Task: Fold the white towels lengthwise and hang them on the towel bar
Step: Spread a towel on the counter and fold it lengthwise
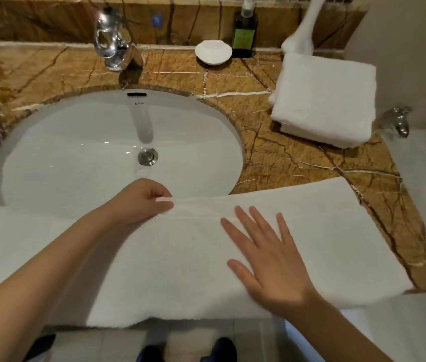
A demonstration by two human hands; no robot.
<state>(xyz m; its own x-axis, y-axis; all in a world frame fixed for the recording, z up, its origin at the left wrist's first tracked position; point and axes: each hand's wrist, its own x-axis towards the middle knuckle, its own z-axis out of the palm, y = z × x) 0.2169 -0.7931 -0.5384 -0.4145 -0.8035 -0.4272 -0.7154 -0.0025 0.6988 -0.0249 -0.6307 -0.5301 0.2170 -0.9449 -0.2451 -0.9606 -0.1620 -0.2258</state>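
- The white towel (337, 231) lies spread flat along the near edge of the table (285, 158), its long side running left to right.
- The middle of the towel covers the near rim of the sink (76, 152). Its right end rests on the brown marble surface, and its near edge overhangs the front of the table above the floor (107, 346).
- The left hand (141, 202) has its fingers curled and pinches the far edge of the towel, just in front of the sink bowl. A small ridge of cloth is bunched at the pinch.
- The right hand (272, 259) rests palm-down on the towel, right of centre. Its fingers are straight and spread, and it grips nothing.
- The two hands are near each other but do not touch.
- A stack of folded white towels (324, 97) sits on the far right part of the table, well apart from the spread towel.
- A further hanging towel (308, 24) comes down from beyond the top of the frame. Its lower end lies just behind the stack. Its support is out of view.
- A chrome faucet (114, 40) stands behind the sink, with the drain (148, 156) in the bowl below it.
- A white soap dish (213, 52) and a dark bottle (244, 32) with a green label stand side by side at the back of the table.
- A second chrome tap (397, 121) is at the right edge, beside the table.
- Dark shoes (222, 348) stand on the tiled floor below the towel.
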